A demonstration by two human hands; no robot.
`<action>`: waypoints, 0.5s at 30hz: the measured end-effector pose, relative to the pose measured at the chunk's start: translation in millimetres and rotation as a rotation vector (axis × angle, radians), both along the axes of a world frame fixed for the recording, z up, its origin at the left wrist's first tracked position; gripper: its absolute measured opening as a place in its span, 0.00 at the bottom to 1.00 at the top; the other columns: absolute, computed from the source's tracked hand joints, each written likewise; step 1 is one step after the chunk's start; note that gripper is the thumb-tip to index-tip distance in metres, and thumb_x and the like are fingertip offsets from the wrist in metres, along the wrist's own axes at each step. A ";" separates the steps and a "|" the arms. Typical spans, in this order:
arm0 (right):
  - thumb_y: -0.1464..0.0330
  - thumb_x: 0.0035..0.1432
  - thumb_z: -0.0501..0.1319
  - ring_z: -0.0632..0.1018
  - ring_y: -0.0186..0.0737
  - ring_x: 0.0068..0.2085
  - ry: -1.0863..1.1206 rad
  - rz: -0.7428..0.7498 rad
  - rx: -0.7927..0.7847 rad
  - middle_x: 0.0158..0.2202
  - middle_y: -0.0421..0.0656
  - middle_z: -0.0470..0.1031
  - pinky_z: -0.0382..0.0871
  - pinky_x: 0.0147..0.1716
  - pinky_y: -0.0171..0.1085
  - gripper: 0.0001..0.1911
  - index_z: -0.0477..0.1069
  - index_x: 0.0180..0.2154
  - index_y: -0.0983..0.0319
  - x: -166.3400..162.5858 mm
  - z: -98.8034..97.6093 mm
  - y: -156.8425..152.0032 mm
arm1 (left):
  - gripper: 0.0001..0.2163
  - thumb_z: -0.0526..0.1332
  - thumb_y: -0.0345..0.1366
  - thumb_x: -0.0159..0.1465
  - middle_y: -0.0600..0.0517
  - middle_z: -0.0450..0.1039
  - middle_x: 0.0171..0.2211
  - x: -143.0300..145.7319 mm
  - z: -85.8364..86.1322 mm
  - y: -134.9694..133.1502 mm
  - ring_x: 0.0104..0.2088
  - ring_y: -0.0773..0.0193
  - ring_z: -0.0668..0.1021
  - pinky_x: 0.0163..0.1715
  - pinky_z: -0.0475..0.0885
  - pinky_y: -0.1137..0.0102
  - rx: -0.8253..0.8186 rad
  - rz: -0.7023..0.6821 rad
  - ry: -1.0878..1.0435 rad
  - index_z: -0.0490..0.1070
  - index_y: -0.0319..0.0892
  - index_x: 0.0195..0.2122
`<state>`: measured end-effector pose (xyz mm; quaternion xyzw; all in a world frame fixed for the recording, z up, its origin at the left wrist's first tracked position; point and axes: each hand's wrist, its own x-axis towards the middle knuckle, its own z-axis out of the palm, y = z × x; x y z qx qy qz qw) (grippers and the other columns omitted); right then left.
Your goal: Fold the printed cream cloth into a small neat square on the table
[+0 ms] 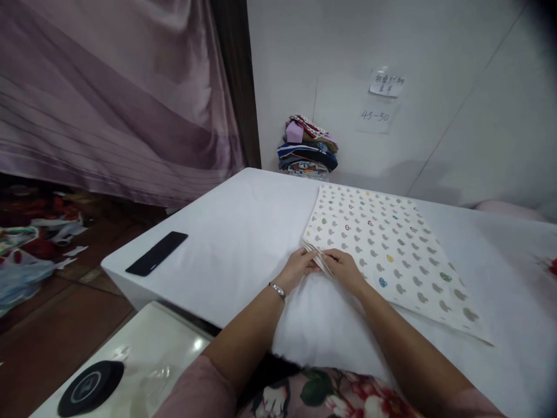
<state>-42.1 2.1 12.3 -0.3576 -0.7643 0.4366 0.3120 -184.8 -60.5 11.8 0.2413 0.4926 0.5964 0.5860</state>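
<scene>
The left hand (299,269) and right hand (343,268), close together, pinch the layered edge of the patterned cloth (376,244), spread toward the table's (235,244) far edge. A black slab (156,253) lies by the near left corner, stacked fabrics (308,152) by the far edge.

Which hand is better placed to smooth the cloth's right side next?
Probably the right hand: the cloth spreads mostly to its side. The left hand, farther from that side, would likely have to cross over.
</scene>
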 end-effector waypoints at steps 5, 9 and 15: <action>0.62 0.55 0.56 0.76 0.41 0.34 0.045 -0.065 -0.033 0.31 0.41 0.78 0.69 0.36 0.39 0.12 0.75 0.33 0.60 -3.1 -10.4 0.1 | 0.08 0.65 0.31 0.56 0.47 0.75 0.31 1.4 3.0 2.0 0.29 0.65 0.77 0.33 0.74 0.68 -0.056 -0.011 0.015 0.69 0.36 0.35; 0.63 0.58 0.55 0.74 0.39 0.33 0.089 -0.127 0.115 0.31 0.42 0.75 0.68 0.31 0.36 0.10 0.72 0.31 0.60 -1.0 -7.4 -0.6 | 0.08 0.63 0.29 0.55 0.48 0.75 0.29 1.0 5.7 1.7 0.27 0.66 0.77 0.29 0.73 0.71 -0.081 -0.011 -0.002 0.70 0.35 0.36; 0.68 0.62 0.52 0.74 0.41 0.41 -0.053 -0.069 0.523 0.40 0.46 0.73 0.70 0.35 0.37 0.11 0.71 0.40 0.59 2.3 -1.7 -7.7 | 0.10 0.61 0.31 0.54 0.47 0.75 0.29 -3.0 6.2 0.3 0.26 0.66 0.76 0.26 0.72 0.73 -0.074 -0.025 -0.078 0.71 0.36 0.37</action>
